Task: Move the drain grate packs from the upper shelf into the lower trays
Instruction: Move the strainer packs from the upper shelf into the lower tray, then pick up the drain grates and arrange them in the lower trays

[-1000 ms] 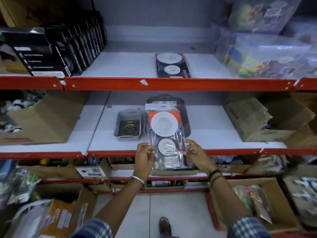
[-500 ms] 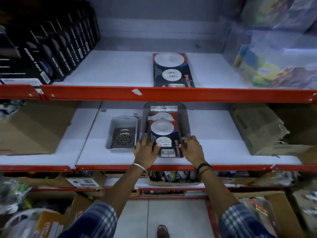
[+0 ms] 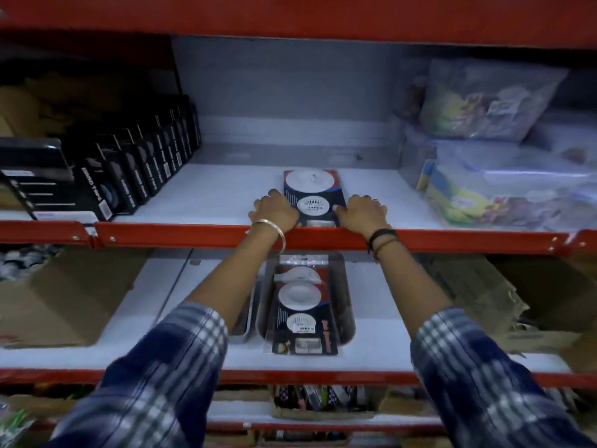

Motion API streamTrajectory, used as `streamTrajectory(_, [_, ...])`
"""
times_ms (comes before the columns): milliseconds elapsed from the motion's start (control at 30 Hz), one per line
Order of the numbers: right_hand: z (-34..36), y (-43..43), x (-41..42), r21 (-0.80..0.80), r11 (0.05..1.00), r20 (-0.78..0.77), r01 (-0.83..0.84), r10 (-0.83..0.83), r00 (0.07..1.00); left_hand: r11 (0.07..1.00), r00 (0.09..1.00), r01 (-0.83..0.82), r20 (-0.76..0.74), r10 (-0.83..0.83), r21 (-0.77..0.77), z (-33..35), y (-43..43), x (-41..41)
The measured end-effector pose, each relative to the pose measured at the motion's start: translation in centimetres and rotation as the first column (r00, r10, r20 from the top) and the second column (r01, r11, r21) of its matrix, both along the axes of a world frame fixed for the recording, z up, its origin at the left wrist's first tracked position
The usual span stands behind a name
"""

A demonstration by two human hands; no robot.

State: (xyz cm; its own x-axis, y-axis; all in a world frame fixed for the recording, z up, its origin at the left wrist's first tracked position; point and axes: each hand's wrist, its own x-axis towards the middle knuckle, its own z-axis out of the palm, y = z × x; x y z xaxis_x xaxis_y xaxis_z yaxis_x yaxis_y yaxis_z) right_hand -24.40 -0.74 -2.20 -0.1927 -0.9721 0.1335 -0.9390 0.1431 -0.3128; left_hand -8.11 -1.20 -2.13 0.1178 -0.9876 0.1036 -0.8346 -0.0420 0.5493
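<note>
Upper shelf [image 3: 206, 202], grate pack [image 3: 311, 197] flat (lengthwise front-to-back), left hand [image 3: 274, 210], right hand [image 3: 363, 211] flanking.

Red shelf rails [image 3: 323, 239]; white shelf boards [image 3: 206, 202]; black-and-red pack [image 3: 311, 197] with white discs; blue-and-white checked sleeves [image 3: 168, 367]; seemingly gold-toned bangle [image 3: 269, 226].

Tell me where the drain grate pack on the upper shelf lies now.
In the head view, the drain grate pack lies flat at the upper shelf's front edge, centre, between the left hand and right hand.
</note>
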Motion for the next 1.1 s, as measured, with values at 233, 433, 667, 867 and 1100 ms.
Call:
streamTrajectory(233, [1.0, -2.1, -0.6, -0.124, 0.992, 0.585, 0.013, 0.062, 0.808, 0.999, 0.784, 0.031, -0.62, -0.038, -0.022, 2.7, -0.3, 0.9])
streamTrajectory(433, [0.7, 4.2, -0.1, -0.36, 0.933, 0.693, -0.025, 0.285, 0.662, 0.976, 0.694, 0.03, -0.699, -0.174, -0.214, 1.8, 5.9, 3.1])
streamTrajectory(667, [-4.7, 14.2, 0.0, -0.234, 0.963, 0.87, -0.136, 0.269, 0.413, 0.947, 0.787, 0.108, -0.556, -0.268, -0.303, -5.4, 15.4, 5.3])
streamTrajectory(867, [-11.4, 19.8, 0.2, -0.119, 0.973, 0.879, -0.197, 0.195, 0.435, 0.918, 0.842, 0.16, -0.435, -0.318, -0.362, -12.9, 22.3, 6.4])
streamTrajectory(1100, [-15.7, 21.2, 0.1, 0.105, 0.964, 0.86, -0.243, 0.034, 0.508, 0.931, 0.863, 0.201, -0.394, -0.316, -0.305, -19.1, 24.1, 6.2])
